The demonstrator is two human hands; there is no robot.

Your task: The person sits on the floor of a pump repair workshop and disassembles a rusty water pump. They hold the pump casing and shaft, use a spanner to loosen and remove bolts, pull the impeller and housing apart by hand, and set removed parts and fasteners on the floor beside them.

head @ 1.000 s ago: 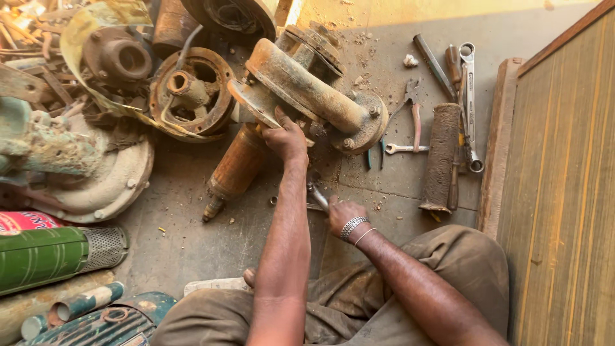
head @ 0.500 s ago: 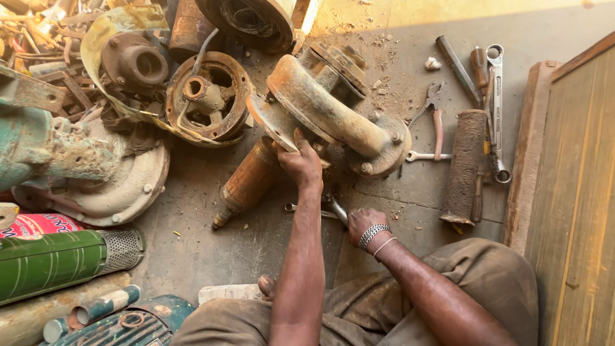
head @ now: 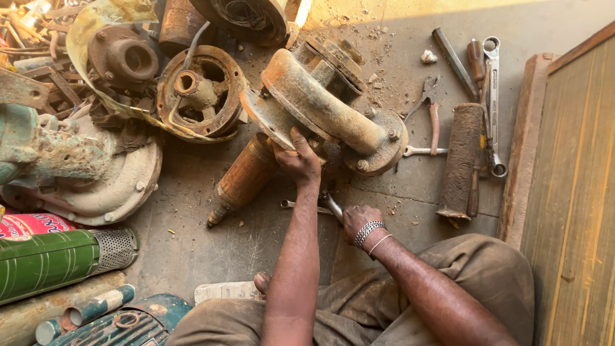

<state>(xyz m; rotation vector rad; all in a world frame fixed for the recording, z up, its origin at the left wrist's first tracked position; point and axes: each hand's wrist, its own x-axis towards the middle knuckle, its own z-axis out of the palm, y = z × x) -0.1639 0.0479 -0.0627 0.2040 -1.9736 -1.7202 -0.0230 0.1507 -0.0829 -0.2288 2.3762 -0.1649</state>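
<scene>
Pump casting (head: 320, 106), rusty, flanged, centre of frame on concrete floor (head: 256, 243); left hand (head: 296, 157) grips lower flange edge; right hand (head: 359, 221) clenched on spanner (head: 330, 205) (head hidden). Risk: spanner slips off corroded fastener, knuckles strike casting; casting may roll toward pliers (head: 430, 109)

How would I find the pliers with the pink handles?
Start at the wooden board on the right. Left of it a rusty cylinder lies among spanners. The pliers lie just left of its top end, the only tool there with pink handles.
</scene>
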